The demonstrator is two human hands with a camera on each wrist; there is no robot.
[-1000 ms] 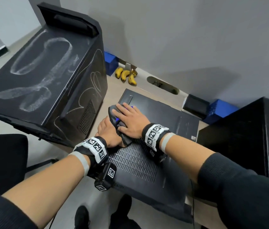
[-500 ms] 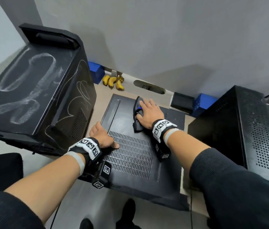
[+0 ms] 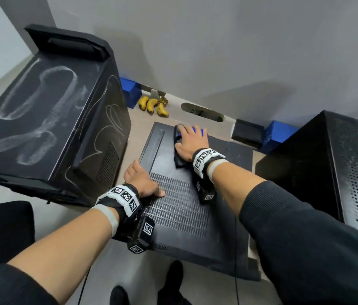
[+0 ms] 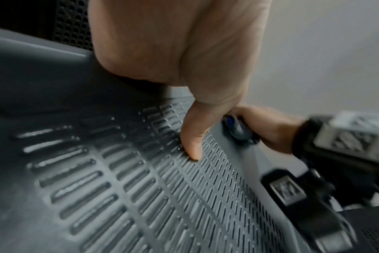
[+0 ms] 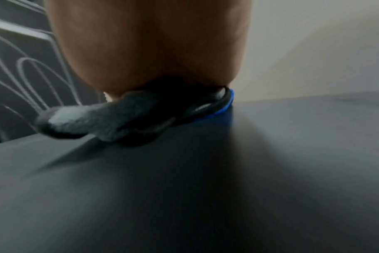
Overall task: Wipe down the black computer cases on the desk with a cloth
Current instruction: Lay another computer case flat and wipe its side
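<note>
A flat black computer case point(image 3: 195, 227) lies on the desk with a slotted vent grille on top. My right hand point(image 3: 192, 139) presses flat on a dark grey and blue cloth point(image 3: 179, 156) near the case's far edge; the right wrist view shows the cloth point(image 5: 110, 119) bunched under the palm point(image 5: 151, 51). My left hand point(image 3: 143, 183) grips the case's left edge, fingers hidden over the side, thumb point(image 4: 193, 142) on the grille. A tall black case point(image 3: 41, 117) with white chalky marks stands left. Another black case point(image 3: 327, 172) with perforated panels stands right.
Bananas point(image 3: 154, 104), two blue boxes point(image 3: 130, 91) point(image 3: 277, 133), a small black box point(image 3: 247, 132) and a cable slot point(image 3: 202, 112) line the wall. The flat case overhangs the desk's front edge. A black chair point(image 3: 2, 234) stands at lower left.
My right hand has slid the cloth away from me along the flat case, from beside the left hand to the far edge. The left hand stays on the left edge.
</note>
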